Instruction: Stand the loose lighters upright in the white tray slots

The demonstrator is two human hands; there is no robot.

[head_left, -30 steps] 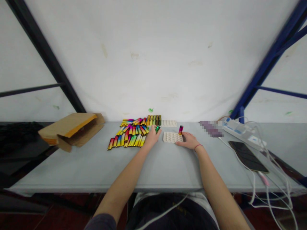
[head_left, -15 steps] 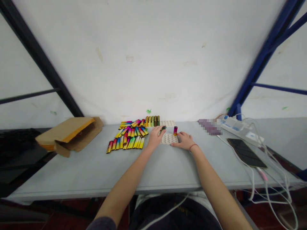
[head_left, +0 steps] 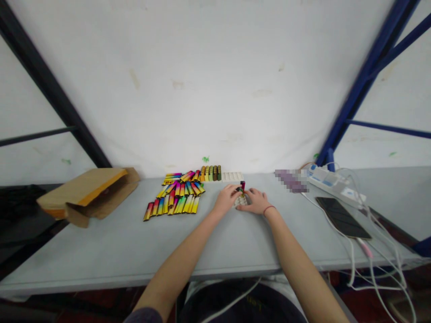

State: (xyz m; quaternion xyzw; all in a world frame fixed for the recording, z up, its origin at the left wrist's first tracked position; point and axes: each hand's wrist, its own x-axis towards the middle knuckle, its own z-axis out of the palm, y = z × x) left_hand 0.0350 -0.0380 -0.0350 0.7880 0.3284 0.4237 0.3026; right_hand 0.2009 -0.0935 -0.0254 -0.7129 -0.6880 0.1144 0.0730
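Note:
My left hand point(head_left: 227, 199) is closed on a small shiny tube point(head_left: 239, 190), lighter-shaped with a dark green end, over the near white tray point(head_left: 240, 202). Fingers cover much of that tube. With its thumb along the front edge and its fingers toward the back, my right hand point(head_left: 256, 201) grips the tray's right side. A magenta-to-gold tube point(head_left: 243, 184) stands upright at the tray's back, by my right fingertips. Left of my hands lie loose rows of shiny colour-gradient tubes point(head_left: 182, 205). Whether the held tube touches the tray, I cannot tell.
Behind my hands, several tubes point(head_left: 211, 173) stand upright in rows beside another white tray point(head_left: 232, 176). An open cardboard box point(head_left: 87, 190) lies at the left. On the right are a phone point(head_left: 342, 217), white cables and a power strip point(head_left: 336, 184).
My left hand has moved right with the tube, from the tray's left side to near the upright tube. My right hand stays at the tray's right side. The view has shifted slightly.

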